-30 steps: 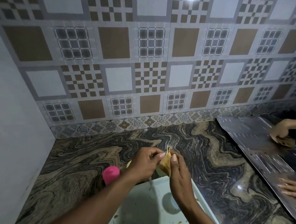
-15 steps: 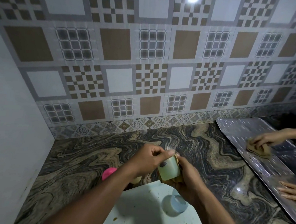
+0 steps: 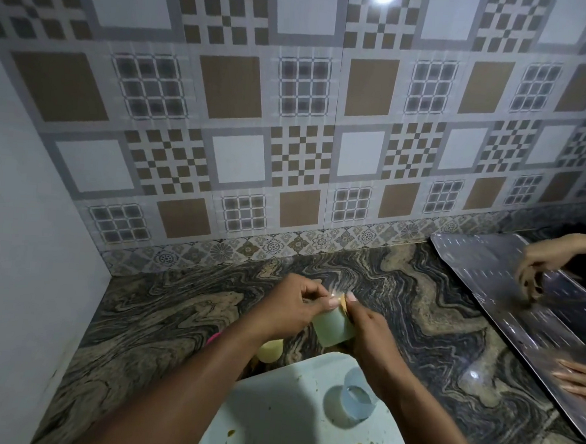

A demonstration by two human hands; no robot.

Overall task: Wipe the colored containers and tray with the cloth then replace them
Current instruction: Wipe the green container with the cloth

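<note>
While my left hand [image 3: 293,311] pinches the pale green container [image 3: 333,329] above the marbled bench [image 3: 176,317], my right hand [image 3: 370,333] grips the tan cloth [image 3: 342,298] against it.

The countertop [image 3: 176,317] is dark stone with swirling tan and black veins, running back to a patterned tile wall and a plain white wall at the left. A pale tray [image 3: 273,409] speckled with crumbs lies on its near edge. Just beyond the tray's far left corner stands a yellow container [image 3: 270,350], with a pink container [image 3: 213,337] beside it, mostly hidden. A shiny metal sheet [image 3: 487,268] lies at the right.
</note>
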